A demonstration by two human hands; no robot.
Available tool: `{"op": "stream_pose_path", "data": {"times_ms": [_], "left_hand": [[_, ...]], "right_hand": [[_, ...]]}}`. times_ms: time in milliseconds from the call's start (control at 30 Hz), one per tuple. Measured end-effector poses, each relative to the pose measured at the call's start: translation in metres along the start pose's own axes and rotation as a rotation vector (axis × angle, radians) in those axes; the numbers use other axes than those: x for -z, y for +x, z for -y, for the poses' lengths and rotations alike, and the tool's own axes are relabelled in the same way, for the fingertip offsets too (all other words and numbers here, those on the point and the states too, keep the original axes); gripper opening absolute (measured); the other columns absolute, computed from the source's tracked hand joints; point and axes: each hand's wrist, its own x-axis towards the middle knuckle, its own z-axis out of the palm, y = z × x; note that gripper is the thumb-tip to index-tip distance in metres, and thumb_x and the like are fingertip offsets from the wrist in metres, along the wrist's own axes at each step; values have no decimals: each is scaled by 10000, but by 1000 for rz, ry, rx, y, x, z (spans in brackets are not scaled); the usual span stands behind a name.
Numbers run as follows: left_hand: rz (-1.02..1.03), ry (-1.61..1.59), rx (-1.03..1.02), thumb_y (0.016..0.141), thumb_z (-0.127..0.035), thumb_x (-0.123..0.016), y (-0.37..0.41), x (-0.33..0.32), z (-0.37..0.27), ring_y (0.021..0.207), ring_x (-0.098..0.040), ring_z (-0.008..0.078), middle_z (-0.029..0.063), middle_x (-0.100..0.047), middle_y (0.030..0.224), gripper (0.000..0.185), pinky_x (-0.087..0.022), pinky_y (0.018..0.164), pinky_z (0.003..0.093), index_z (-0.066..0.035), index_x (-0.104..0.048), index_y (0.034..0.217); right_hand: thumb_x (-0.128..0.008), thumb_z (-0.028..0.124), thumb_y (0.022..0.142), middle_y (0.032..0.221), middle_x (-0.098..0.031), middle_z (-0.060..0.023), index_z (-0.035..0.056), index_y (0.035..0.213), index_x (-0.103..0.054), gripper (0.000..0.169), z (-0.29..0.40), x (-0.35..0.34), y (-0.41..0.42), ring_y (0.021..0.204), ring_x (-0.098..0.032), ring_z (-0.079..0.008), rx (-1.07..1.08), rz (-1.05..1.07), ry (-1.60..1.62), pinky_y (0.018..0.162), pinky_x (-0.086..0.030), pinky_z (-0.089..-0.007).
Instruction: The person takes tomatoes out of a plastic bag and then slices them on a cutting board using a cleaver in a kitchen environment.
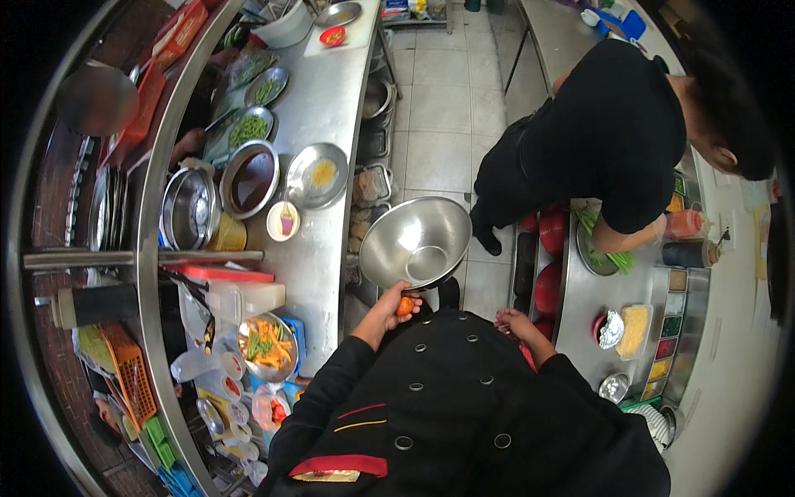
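My left hand [390, 309] grips the rim of a large stainless steel mixing bowl [407, 233], tilted and held over the aisle floor. A small orange-red tomato-like item [405, 305] sits in the fingers of the same hand. My right hand [514, 324] is at the right of my black jacket, its fingers loosely bent and nothing visible in them. Left of the bowl, on the steel counter, lie a metal plate with yellowish crumbs [323, 173] and a white tub with a purple-headed brush [283, 221].
A co-worker in black [596, 136] bends over the right counter [581, 310], hands at a dish of green stalks [599, 251]. The left steel counter [317, 267] holds a pot of dark sauce [249, 179], plates of green beans [249, 129] and a bowl of cut vegetables [268, 346].
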Motion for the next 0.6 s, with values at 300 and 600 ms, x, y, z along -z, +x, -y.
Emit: {"op": "stream_pose_path", "data": {"times_ms": [300,600], "left_hand": [[-63,-144,-30,1033,-437,-487,110,8,-126,708,-688,151,64,-720,898,415,-520,489,263,-54,-647,1029],[-144,-327,-14,1052,-423,-447,290,31,-242,707,-674,202,68,-699,867,382,-537,549,336,-89,-627,1089]], "right_hand": [[-664,269,1025,929,-685,25,96,1148,-655,212,-34,35,29,734,-597,-106,218,-143,-6,633,-463,-277],[-636,207,1045,876,-665,38,86,1084,-663,131,58,-31,-62,771,-596,-104,1,-281,399,697,-496,-287]]}}
